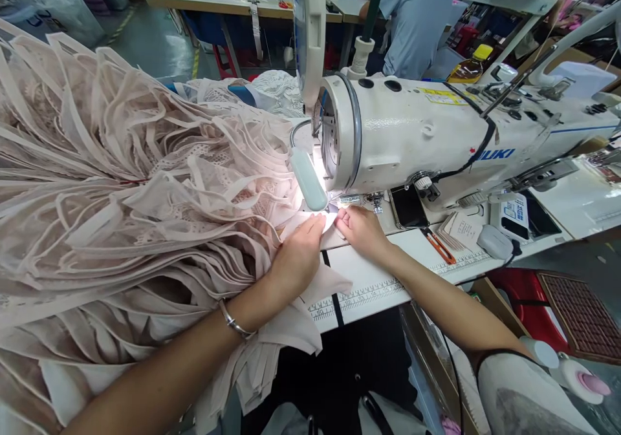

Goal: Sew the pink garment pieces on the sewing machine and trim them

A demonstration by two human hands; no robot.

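Observation:
My left hand (301, 249) is closed on a pale pink fabric piece (328, 281) just in front of the needle area of a white sewing machine (398, 131). Close by on the right, my right hand (361, 228) has its fingers curled at the edge of the same fabric, beside the presser foot. Light from the machine falls on the cloth between both hands. A pale green oval guard (309, 180) hangs over the spot and partly hides the needle. To the left, a large heap of pale pink lace-trimmed garments (145, 215) reaches up to my left forearm.
Right of my hands lie a black phone (409, 207), an orange thread snipper (440, 247), paper tags (458, 230) and a grey computer mouse (495, 241). A measuring tape (369, 291) runs along the table's front edge. A person in blue (417, 21) is behind the machine.

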